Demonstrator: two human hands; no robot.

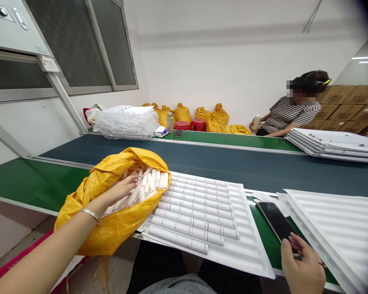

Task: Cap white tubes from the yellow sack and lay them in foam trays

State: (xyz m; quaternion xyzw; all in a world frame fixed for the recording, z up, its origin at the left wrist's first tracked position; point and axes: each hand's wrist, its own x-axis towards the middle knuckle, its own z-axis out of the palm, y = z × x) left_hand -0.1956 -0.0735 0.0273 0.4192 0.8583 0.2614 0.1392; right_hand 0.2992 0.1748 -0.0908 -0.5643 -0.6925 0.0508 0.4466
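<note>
The left hand is open, fingers loosely spread over the loose white tubes inside the yellow sack, while the right hand grips the near end of a dark phone between thumb and fingers. Rows of printed tubes lie end to end in the grooves of the white tray, starting at its left edge; the grooves towards its right edge are bare, so the filling looks well advanced but unfinished, and many tubes remain in the sack. The sack's mouth covers part of the tray's left edge, and the phone lies between the tray's right edge and some white trays, taking up the right hand. Beyond the far edge of the conveyor belt, a co-worker sits near a pile of stacked trays.
</note>
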